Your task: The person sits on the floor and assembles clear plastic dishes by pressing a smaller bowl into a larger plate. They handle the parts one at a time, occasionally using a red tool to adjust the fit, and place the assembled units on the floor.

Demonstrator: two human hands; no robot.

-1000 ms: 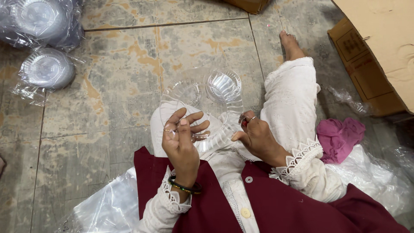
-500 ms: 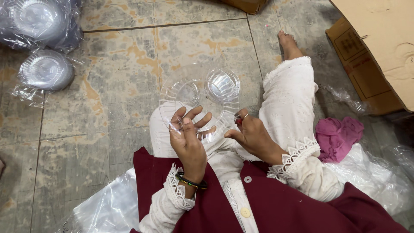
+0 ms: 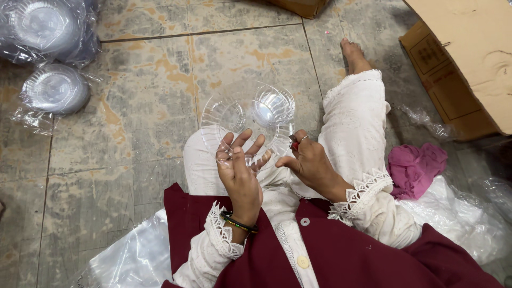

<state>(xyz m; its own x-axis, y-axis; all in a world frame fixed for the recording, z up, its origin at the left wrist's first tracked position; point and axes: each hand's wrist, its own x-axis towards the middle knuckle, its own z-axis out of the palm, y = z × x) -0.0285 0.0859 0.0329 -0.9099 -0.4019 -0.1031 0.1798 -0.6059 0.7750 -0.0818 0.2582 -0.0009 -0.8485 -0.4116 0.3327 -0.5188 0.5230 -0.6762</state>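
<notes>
Here my left hand pinches one clear plastic bowl, my right hand grips another clear bowl, apart so they don't stick.

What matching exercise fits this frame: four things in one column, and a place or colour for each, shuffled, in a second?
Things:
1. clear plastic bowls
2. pink cloth
3. cardboard box
4. wrapped bowl stacks

Places or colours:
A. top right, on the floor
B. top left, in plastic wrap
C. held by the left hand and right hand
D. crumpled beside the person's right leg

Pairs: 1-C, 2-D, 3-A, 4-B
</notes>
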